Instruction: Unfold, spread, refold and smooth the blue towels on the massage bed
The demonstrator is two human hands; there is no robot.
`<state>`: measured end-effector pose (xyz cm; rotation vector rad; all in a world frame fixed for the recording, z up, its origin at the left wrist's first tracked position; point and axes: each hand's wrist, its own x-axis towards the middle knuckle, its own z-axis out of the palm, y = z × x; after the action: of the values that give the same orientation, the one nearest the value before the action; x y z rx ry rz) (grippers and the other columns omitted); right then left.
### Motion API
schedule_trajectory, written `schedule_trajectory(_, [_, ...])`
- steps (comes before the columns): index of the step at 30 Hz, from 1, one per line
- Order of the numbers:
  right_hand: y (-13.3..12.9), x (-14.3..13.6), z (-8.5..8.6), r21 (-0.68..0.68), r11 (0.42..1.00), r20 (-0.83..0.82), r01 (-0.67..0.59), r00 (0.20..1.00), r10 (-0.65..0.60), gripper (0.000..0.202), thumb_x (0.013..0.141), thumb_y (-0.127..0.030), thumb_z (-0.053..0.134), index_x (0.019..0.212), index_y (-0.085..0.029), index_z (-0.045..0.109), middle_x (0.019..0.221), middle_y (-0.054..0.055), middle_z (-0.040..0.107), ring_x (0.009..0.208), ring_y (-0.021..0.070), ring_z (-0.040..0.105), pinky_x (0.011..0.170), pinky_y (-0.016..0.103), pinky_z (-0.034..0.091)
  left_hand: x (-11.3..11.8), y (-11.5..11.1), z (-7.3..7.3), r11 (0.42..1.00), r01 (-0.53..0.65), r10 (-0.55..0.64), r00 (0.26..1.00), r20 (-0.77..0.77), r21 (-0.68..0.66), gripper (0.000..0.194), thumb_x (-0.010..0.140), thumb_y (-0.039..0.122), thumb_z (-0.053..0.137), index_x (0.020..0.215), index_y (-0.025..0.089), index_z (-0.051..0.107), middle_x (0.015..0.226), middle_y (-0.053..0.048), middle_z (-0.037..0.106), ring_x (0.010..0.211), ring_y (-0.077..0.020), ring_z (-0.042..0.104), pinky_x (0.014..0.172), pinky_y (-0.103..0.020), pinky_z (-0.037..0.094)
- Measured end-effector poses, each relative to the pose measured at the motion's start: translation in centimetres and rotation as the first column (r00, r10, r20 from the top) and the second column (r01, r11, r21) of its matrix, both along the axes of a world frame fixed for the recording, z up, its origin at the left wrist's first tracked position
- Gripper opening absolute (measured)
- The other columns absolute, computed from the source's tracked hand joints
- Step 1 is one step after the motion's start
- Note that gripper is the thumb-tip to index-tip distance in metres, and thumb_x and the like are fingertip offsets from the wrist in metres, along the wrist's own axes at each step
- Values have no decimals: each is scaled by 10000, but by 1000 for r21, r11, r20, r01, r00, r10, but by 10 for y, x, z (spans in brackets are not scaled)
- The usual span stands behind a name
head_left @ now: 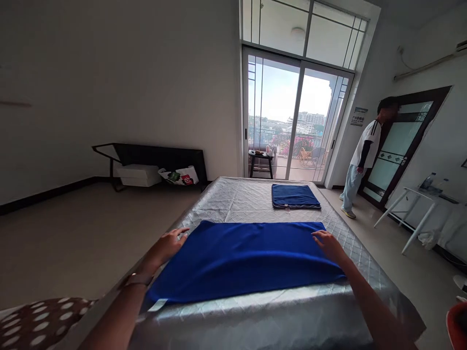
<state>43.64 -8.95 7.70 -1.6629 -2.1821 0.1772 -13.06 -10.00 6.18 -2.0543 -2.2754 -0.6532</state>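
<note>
A bright blue cloth [251, 257] lies spread across the silvery quilted mattress [226, 204], with a white tag at its near left corner. At the cloth's left edge is my left hand [170, 245], fingers apart and holding nothing. My right hand [328, 243] rests over the far right part of the cloth, its fingers spread and nothing gripped. Farther back on the mattress sits a folded dark blue cloth [295, 196].
A person [363, 155] stands by the dark door at the right. Near them is a white table [426, 197] with bottles. A black bench [160, 158] stands along the left wall, and a brown polka-dot fabric [44, 318] lies at the lower left.
</note>
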Motion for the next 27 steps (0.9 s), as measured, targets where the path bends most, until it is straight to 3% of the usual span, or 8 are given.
schedule_trajectory(4, [51,-33,-13,-90,993,93,78,993,-69,459,992,-334,420,1393,-188,588,1454,93,567,1354,224,506,1146,356,359,12,56,-8,999,-30,28,999,-39,-41,492,875,317,374,1217,122,671,1281,-163,689,1208,-273,639,1043,-381,480])
schedule_trajectory(8, [70,-40,-39,-137,975,181,175,972,-149,521,1019,-385,357,1503,-223,459,1578,65,411,1472,242,340,1213,434,241,20,80,-33,999,-19,17,999,-50,-40,464,857,297,386,1178,144,685,1294,-137,685,1226,-248,627,1052,-355,476])
schedule_trajectory(13, [74,-36,-56,-156,971,243,182,960,-141,542,1038,-405,294,1558,-262,351,1623,30,319,1513,225,244,1231,448,186,16,85,-56,999,-44,44,998,-36,-2,378,849,276,392,1082,178,673,1171,-113,724,1077,-253,684,927,-342,533])
schedule_trajectory(17, [80,-27,-55,-186,958,290,217,944,-157,545,1042,-437,273,1571,-307,306,1640,6,277,1522,225,214,1231,472,181,7,82,-54,993,-116,117,993,-6,32,359,860,261,408,1120,180,641,1056,-117,740,991,-279,697,865,-364,540])
schedule_trajectory(22, [84,-12,-51,-214,921,317,326,915,-250,558,1044,-457,237,1584,-315,258,1656,5,219,1529,225,185,1228,498,175,2,73,-48,978,-194,203,970,-136,81,437,908,223,367,1252,118,614,1105,-204,701,1027,-354,668,887,-446,516])
schedule_trajectory(25, [82,-11,-48,-227,907,301,355,911,-282,568,1043,-465,235,1584,-297,267,1658,18,217,1529,225,185,1232,488,165,6,72,-45,984,-136,155,972,-178,114,425,906,205,361,1194,137,666,1137,-189,691,1065,-331,654,973,-440,488])
schedule_trajectory(27, [80,-12,-47,-220,897,291,383,904,-314,577,1041,-468,237,1584,-277,276,1658,31,222,1529,230,183,1234,478,158,13,74,-47,995,-19,35,984,-176,94,410,907,229,371,1142,150,698,1184,-167,688,1115,-310,637,1034,-426,461])
